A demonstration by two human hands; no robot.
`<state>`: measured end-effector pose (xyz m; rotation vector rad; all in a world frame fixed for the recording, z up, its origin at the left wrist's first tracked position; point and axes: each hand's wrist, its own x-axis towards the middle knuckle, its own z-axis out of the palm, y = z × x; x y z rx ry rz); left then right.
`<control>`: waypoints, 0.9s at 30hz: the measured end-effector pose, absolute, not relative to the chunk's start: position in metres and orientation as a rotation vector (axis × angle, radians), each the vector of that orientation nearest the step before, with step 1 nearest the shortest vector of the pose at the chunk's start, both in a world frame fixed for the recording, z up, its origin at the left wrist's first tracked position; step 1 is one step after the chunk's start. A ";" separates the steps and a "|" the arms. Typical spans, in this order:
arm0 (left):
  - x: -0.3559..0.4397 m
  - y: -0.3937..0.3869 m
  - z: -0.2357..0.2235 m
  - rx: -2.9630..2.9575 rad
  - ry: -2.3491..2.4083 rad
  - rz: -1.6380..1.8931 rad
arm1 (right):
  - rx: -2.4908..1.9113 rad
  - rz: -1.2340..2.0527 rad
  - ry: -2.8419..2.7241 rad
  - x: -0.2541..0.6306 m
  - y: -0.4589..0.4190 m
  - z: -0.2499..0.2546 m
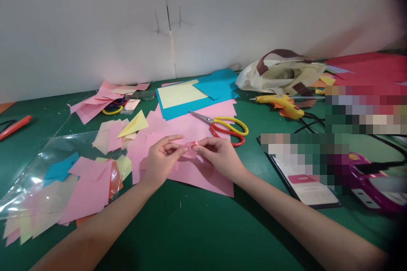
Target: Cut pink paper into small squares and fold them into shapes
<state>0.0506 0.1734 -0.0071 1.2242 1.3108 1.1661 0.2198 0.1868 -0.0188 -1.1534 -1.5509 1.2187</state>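
Note:
A small folded piece of pink paper [190, 149] is pinched between my two hands, above larger pink sheets [210, 178] lying on the table. My left hand [163, 156] is closed on its left side with thumb and fingertips. On the right side, my right hand [221, 156] grips it the same way. Just behind my right hand lie scissors [219, 125] with one yellow and one red handle loop, their blades parted slightly and pointing left. Blue sheets [222, 82] and a cream sheet [178, 93] lie beyond the pink ones.
At left, a clear plastic bag [34, 178] lies among pink, cream and blue paper pieces. A yellow glue gun [280, 103], a cloth bag [286, 74], a phone [311, 184] and a purple corded device [372, 186] occupy the right. A white wall [111, 21] stands behind.

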 end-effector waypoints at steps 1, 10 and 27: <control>0.051 0.173 -0.006 1.219 1.323 1.168 | -1.158 1.225 -1.540 0.219 0.187 -0.018; 0.052 0.171 -0.006 1.256 1.353 1.169 | -1.138 1.260 -1.527 0.218 0.186 -0.017; 0.055 0.170 -0.002 1.300 1.288 1.118 | -1.040 1.211 -1.579 0.216 0.182 -0.017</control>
